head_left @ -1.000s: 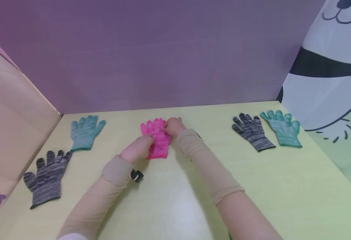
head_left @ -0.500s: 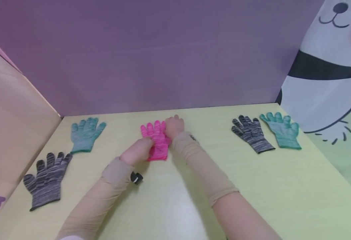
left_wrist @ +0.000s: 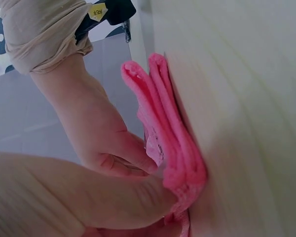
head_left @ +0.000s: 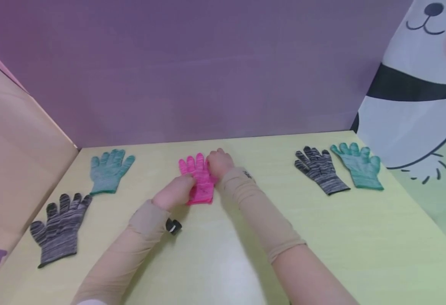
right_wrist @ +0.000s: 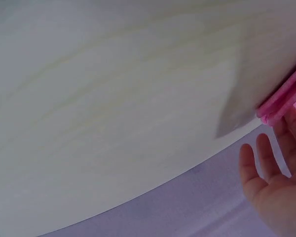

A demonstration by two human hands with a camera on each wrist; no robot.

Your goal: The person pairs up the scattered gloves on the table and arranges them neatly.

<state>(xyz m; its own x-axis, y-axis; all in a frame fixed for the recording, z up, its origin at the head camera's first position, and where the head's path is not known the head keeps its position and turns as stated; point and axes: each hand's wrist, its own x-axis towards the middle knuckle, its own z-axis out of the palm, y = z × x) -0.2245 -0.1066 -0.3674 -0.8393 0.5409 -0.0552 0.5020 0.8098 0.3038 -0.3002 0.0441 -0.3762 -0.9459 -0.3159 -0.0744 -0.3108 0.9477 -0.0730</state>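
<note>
Two pink knit gloves (head_left: 203, 186) lie stacked, fingers pointing away, near the back middle of the table. In the left wrist view their layered edges show as two folded pink strips (left_wrist: 175, 133). My left hand (head_left: 174, 192) pinches the stack at its left side, thumb (left_wrist: 143, 197) on top. At the upper right of the stack, my right hand (head_left: 220, 164) pinches the glove by its finger area; its other fingers (right_wrist: 264, 163) are loosely bent in the right wrist view. The exact contact of the right fingertips is partly hidden.
A teal glove (head_left: 108, 171) and a dark grey glove (head_left: 60, 231) lie on the left of the pale table (head_left: 207, 262). Another grey glove (head_left: 322, 169) and teal glove (head_left: 360, 165) lie at the back right. A purple wall (head_left: 207, 72) stands behind the table.
My right hand shifts slightly along the upper right of the pink gloves, covering more of their finger area than a second ago. The left hand keeps its grip.
</note>
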